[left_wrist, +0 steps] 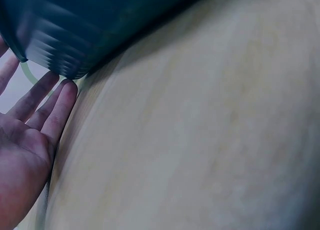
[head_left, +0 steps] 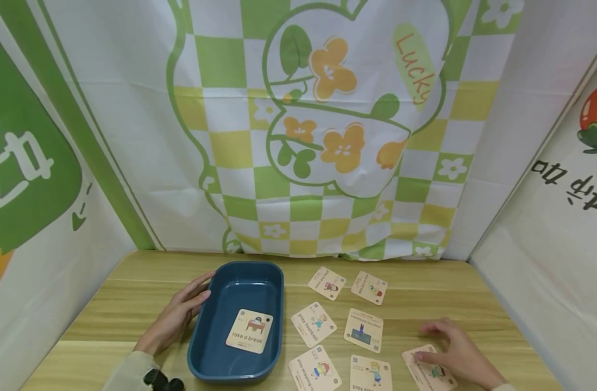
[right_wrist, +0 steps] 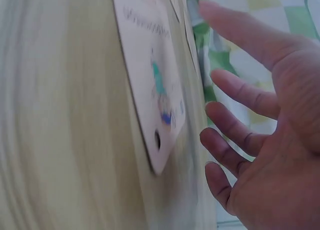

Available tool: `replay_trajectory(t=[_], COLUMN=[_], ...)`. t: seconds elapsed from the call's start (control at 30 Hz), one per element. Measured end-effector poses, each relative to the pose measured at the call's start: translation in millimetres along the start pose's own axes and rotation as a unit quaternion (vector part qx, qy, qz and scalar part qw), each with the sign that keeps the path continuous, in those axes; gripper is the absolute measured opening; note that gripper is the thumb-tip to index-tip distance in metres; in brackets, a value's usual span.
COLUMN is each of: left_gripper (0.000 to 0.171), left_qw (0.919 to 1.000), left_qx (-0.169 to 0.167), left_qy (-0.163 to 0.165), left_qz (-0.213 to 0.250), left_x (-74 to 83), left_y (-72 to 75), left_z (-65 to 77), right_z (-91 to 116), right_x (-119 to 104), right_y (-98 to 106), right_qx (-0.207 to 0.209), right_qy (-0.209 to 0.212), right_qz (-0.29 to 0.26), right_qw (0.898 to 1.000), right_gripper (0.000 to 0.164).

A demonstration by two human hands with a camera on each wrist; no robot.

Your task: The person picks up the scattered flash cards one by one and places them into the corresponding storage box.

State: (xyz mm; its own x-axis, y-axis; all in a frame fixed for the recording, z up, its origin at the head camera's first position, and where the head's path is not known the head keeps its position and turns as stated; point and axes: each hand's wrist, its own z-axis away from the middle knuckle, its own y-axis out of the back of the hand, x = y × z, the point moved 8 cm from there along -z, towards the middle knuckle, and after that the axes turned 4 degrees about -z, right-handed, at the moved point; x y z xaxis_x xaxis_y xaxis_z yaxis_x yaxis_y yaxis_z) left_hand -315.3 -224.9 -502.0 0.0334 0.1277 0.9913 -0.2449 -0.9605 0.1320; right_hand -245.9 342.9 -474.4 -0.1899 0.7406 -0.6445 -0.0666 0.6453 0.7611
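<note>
The right hand (head_left: 452, 350) is held above a cream-coloured card with rounded corners (head_left: 427, 377), which lies on the light wooden table (head_left: 132, 293). Its thumb is over this card, and in the right wrist view the fingers are spread and apart from it. So the hand does not grip; whether the thumb touches, I cannot tell.

The left hand (head_left: 173, 312) also grips nothing: its fingers are rather straight, and their tips touch the side of a dark blue rectangular tray with rounded corners (head_left: 220, 320), as if to steady it. Inside the tray lies one printed card, "take a break" (head_left: 249, 332).

Between the tray and the right hand, six similar cream-coloured cards (head_left: 314, 324) lie apart, in two columns. Behind the table hangs a green, yellow and white checked cloth (head_left: 357, 184).

In my judgement, the step in hand is reaching for the rightmost card. The next move calls for thumb and fingers to pinch its thin edge.
</note>
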Motion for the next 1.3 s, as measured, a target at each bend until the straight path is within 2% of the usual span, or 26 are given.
replay_trajectory(t=[0.17, 0.3, 0.47, 0.53, 0.77, 0.87, 1.3], left_gripper=[0.063, 0.063, 0.063, 0.063, 0.063, 0.062, 0.062], left_qw=[1.0, 1.0, 1.0, 1.0, 1.0, 1.0, 1.0], left_qx=[0.0, 0.001, 0.004, 0.003, 0.003, 0.004, 0.003], left_qy=[0.001, 0.001, 0.007, 0.007, 0.007, 0.006, 0.001], left_qz=[0.005, 0.007, 0.004, 0.004, 0.0, -0.002, 0.001], left_x=[0.0, 0.2, -0.9, -0.8, -0.7, -1.3, -0.2], left_y=[-0.4, -0.3, 0.0, 0.1, 0.6, 0.9, 1.0], left_z=[-0.1, -0.4, -0.3, -0.1, 0.4, 0.2, -0.5], right_z=[3.4, 6.1, 12.2, 14.0, 14.8, 14.2, 10.0], right_x=[10.9, 17.0, 22.6, 23.1, 17.7, 17.3, 21.8], right_y=[1.2, 2.2, 4.3, 5.0, 7.7, 6.5, 2.0], right_qx=[-0.024, -0.033, -0.042, -0.05, -0.043, -0.045, -0.048], right_qy=[-0.014, -0.003, 0.0, 0.007, 0.071, 0.081, 0.013], right_qz=[0.02, 0.028, 0.006, 0.002, 0.045, 0.053, 0.07], right_qw=[0.999, 0.999, 0.999, 0.999, 0.996, 0.994, 0.996], right_gripper=[0.052, 0.054, 0.064, 0.068, 0.079, 0.083, 0.078])
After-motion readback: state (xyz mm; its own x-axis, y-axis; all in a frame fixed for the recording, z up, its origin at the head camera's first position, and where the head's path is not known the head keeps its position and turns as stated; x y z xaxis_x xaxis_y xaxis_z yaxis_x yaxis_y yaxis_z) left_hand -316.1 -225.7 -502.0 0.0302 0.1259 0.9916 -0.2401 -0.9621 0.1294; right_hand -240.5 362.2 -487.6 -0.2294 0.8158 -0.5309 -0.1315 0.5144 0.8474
